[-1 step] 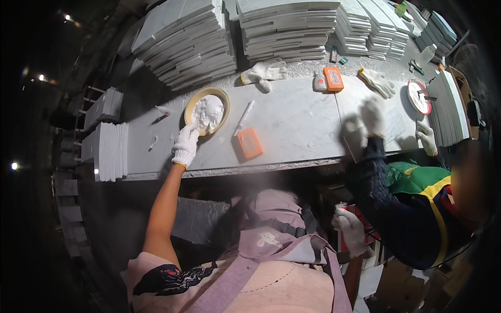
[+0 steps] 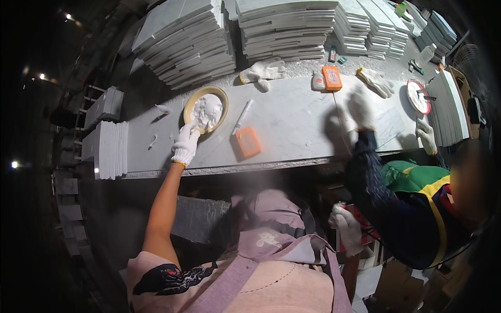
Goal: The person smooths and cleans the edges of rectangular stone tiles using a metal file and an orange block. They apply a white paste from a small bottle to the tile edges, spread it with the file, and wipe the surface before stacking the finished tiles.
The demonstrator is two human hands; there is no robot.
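My left hand (image 2: 185, 146), in a white glove, reaches up onto the grey stone slab (image 2: 292, 125). Its fingertips touch the near rim of a yellow bowl (image 2: 189, 104) holding white paste (image 2: 207, 110). The fingers look stretched out, with nothing held in them. My right hand (image 2: 346, 228), also gloved in white, hangs low under the slab's edge, fingers curled beside a red container (image 2: 364, 221). Whether it grips the container is unclear. An orange block (image 2: 248, 141) and a white tube (image 2: 243, 115) lie on the slab just right of the bowl.
A co-worker in a dark blue sleeve (image 2: 373, 172) presses a gloved hand (image 2: 360, 107) on the slab at right, near a red-rimmed dish (image 2: 419, 97). Stacks of grey tiles (image 2: 182, 41) line the far side. Loose gloves (image 2: 263, 70) and another orange block (image 2: 332, 77) lie behind.
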